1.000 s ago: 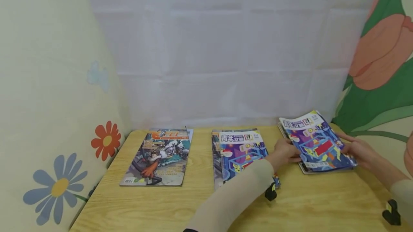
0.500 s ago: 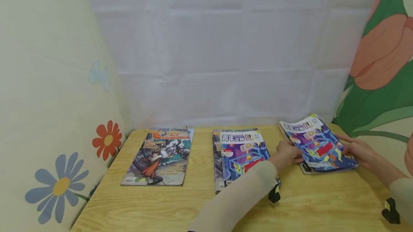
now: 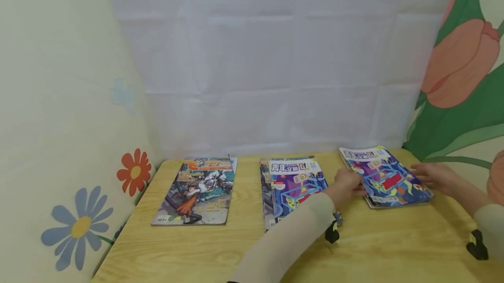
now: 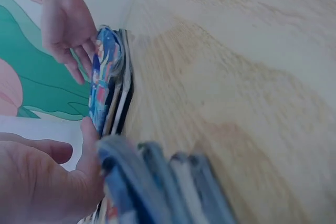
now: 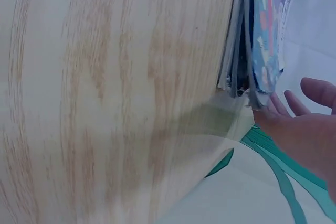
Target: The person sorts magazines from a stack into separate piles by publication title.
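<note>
Settling flat onto the right-hand pile [image 3: 387, 191] of the pale wooden tabletop [image 3: 244, 248], purple-and-blue comic magazine [image 3: 383, 177], tilted up a second ago. Left hand [image 3: 346, 183] pinching its near-left edge, right hand [image 3: 433, 174] resting loose-fingered against the opposite side. Counted: three stacks, the middle one [image 3: 293, 186] topped by a matching cover, an orange-titled one [image 3: 197, 189] far left.

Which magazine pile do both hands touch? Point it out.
The rightmost pile, nearest the tulip wall: the left hand is at its left edge, the right hand at its right edge. The middle pile and the comic lie untouched.
</note>
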Available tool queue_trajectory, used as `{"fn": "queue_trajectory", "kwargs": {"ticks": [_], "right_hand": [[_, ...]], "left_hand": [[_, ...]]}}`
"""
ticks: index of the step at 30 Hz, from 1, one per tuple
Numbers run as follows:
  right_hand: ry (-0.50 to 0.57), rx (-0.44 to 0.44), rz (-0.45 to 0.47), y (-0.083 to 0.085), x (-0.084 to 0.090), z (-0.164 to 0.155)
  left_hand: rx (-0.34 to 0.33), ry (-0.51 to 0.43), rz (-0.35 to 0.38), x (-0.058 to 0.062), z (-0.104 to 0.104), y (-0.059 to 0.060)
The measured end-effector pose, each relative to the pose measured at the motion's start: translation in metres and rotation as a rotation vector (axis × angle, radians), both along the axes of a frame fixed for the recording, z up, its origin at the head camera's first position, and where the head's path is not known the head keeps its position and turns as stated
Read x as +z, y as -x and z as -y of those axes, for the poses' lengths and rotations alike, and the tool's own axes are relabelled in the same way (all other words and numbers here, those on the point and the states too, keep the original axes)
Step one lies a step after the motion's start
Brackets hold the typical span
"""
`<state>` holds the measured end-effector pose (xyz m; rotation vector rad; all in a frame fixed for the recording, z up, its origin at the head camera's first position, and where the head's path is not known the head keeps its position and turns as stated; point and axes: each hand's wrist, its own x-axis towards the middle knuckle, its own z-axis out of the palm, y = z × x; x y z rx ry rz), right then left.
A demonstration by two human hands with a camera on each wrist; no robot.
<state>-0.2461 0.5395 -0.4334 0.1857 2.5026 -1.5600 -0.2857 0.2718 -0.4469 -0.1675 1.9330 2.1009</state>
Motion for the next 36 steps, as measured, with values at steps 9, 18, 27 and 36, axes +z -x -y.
{"fn": "queue_trajectory", "kwargs": {"ticks": [9,18,27,36], "right_hand": [[-0.079,0.055,-0.075,-0.006,0.02,0.02],[0.122,0.073,-0.13,-0.008,0.041,0.067],[0.098,0.227,-0.254,-0.011,0.043,0.112],[0.09,0.237,-0.261,-0.013,0.044,0.171]], "left_hand": [[-0.155,-0.005,-0.062,0.009,0.023,0.006],[-0.251,-0.039,-0.13,0.022,0.065,-0.002],[-0.262,-0.067,-0.211,0.032,0.118,-0.017],[-0.219,0.041,-0.281,0.037,0.161,-0.023]]}}
